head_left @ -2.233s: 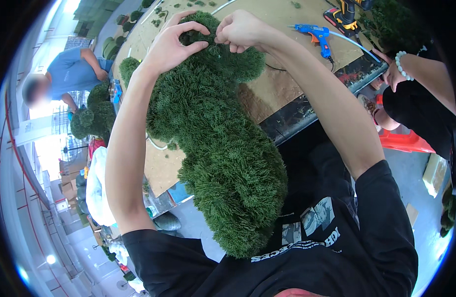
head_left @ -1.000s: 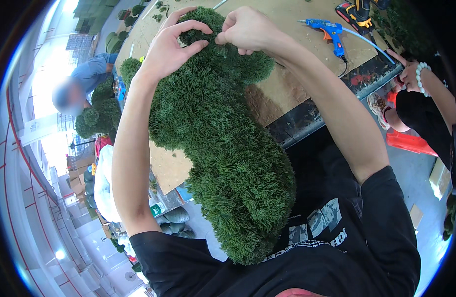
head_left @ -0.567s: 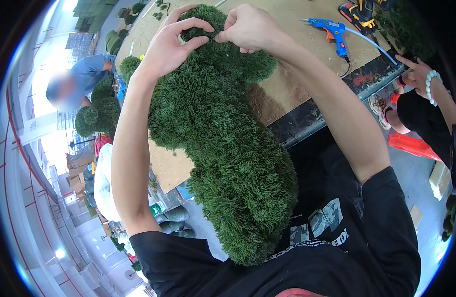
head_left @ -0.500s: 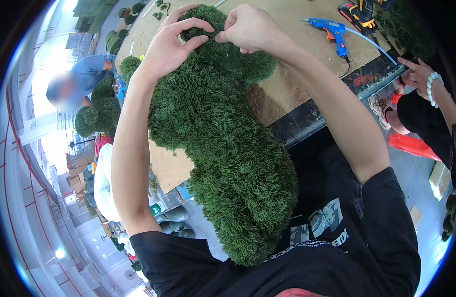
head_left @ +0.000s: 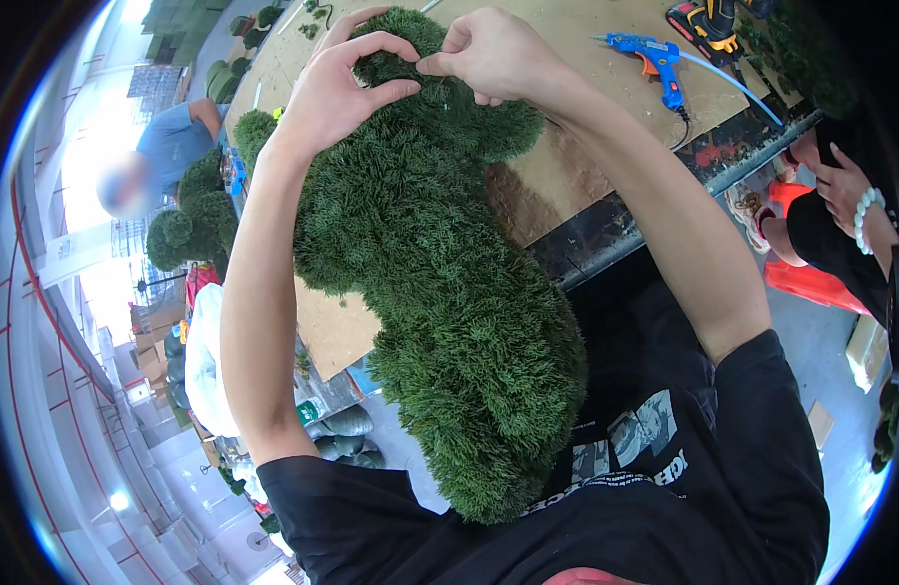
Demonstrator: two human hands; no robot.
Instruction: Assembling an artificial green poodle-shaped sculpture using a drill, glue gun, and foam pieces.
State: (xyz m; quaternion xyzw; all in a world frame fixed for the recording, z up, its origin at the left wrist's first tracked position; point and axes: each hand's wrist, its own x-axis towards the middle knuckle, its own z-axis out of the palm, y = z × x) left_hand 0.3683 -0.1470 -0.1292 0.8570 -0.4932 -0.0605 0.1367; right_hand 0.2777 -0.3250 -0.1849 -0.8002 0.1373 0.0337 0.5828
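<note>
A large green artificial topiary (head_left: 449,292) of rounded, bushy lobes stretches from my chest across the worktable's edge. At its far end, my left hand (head_left: 347,88) curves around a round lobe, fingers on the far side and thumb lying along the near side. Beside it my right hand (head_left: 493,54) pinches with thumb and forefinger at the foliage of that lobe. Whatever sits between those fingertips is too small to make out. Both fingertips nearly meet over the lobe.
On the brown worktable (head_left: 557,195) lie a blue glue gun (head_left: 649,60) with its cord and a yellow-black power tool (head_left: 711,34). A co-worker's hand with a bead bracelet (head_left: 849,195) is at the right. Another person (head_left: 172,156) stands left, near more topiary (head_left: 201,229).
My left thumb has straightened a little toward my right hand, and my right fingertips have shifted slightly left. The co-worker's hand at the right has dropped lower, away from the table edge.
</note>
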